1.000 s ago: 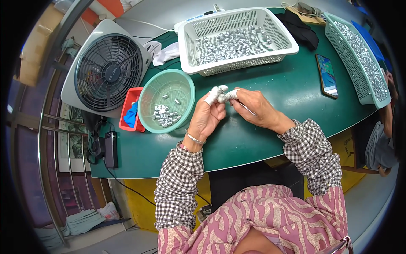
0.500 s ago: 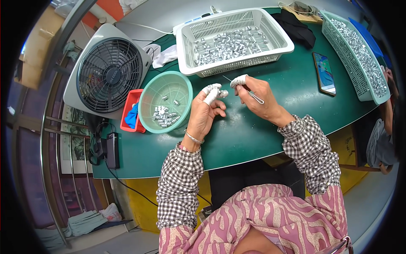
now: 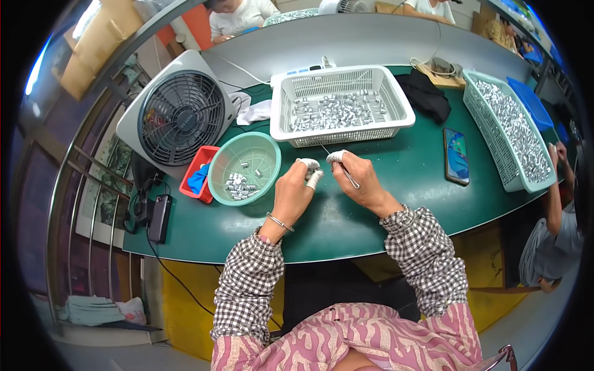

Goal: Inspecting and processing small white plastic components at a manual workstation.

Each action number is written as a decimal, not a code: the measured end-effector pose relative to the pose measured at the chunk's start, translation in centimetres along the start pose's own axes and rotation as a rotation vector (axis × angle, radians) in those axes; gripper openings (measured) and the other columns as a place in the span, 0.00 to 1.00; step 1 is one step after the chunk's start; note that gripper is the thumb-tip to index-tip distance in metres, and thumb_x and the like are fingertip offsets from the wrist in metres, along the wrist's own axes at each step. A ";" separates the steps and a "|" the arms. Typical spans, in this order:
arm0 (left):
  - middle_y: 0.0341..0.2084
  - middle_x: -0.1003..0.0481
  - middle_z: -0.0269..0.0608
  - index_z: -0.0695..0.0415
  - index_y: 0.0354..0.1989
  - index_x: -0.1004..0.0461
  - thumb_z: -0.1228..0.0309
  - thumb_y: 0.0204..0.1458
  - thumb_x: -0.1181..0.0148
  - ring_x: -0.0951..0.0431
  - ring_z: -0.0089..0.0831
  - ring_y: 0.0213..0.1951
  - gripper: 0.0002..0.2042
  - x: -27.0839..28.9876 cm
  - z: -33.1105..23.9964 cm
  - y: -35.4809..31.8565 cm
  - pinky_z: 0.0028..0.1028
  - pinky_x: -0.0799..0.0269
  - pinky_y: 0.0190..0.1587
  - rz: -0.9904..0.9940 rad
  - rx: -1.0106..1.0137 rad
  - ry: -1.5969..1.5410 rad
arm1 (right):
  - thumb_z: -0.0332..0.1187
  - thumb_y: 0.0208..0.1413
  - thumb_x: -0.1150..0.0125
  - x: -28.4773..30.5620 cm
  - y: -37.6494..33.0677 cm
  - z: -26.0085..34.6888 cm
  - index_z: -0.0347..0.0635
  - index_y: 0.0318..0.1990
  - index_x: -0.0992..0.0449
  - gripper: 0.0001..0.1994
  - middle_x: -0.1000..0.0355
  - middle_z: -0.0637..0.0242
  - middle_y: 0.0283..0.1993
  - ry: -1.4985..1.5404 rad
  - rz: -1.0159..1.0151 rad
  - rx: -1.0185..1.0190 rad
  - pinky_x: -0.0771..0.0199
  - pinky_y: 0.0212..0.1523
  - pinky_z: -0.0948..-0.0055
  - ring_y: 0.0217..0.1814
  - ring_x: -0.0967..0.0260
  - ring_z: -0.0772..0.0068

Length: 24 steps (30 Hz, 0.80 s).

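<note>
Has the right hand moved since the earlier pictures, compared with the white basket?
Yes. The right hand has moved away from the left hand and up toward the white basket; its taped fingertip now lies close below the basket's near rim.

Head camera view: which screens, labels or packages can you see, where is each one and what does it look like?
Phone: flat on the green table, between the white basket and the teal basket; dark rectangle, screen lit in blue and mixed colours.
Fan badge: small round label at the grille's centre, too small to make out.
No packages or signs.
</note>
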<state>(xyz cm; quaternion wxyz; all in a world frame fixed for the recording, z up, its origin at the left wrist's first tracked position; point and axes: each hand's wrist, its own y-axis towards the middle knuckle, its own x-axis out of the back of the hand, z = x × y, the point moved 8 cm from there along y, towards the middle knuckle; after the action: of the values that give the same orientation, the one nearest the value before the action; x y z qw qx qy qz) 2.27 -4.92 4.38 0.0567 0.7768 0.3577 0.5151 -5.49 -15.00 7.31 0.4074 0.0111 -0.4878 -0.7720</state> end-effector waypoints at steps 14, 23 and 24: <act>0.26 0.25 0.51 0.59 0.34 0.31 0.67 0.48 0.44 0.25 0.50 0.32 0.10 3.8 -1.2 9.7 0.42 0.32 0.34 -0.176 0.003 0.149 | 0.22 0.53 0.51 1.5 0.6 -0.4 0.34 0.33 0.30 0.03 0.33 0.65 0.21 0.067 -0.122 0.002 0.36 0.18 0.76 0.16 0.36 0.77; 0.27 0.25 0.53 0.60 0.35 0.26 0.68 0.45 0.43 0.25 0.50 0.33 0.11 0.8 4.6 12.0 0.41 0.30 0.37 0.018 0.033 0.109 | 0.22 0.52 0.50 1.4 0.3 -2.1 0.34 0.32 0.30 0.03 0.32 0.59 0.22 0.062 -0.131 -0.025 0.35 0.21 0.72 0.19 0.35 0.68; 0.27 0.25 0.53 0.60 0.35 0.25 0.68 0.44 0.43 0.25 0.50 0.34 0.11 2.3 5.2 12.0 0.40 0.30 0.38 -0.061 0.061 0.134 | 0.22 0.51 0.50 1.4 0.2 -2.5 0.33 0.32 0.30 0.03 0.32 0.56 0.24 0.074 -0.119 -0.052 0.34 0.24 0.69 0.22 0.33 0.61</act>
<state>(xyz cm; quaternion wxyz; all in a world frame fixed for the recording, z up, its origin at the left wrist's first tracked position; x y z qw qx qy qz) 13.09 -10.89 9.15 0.0247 0.7307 0.3995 0.5530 -5.24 -17.75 6.69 0.3788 0.0580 -0.4505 -0.8064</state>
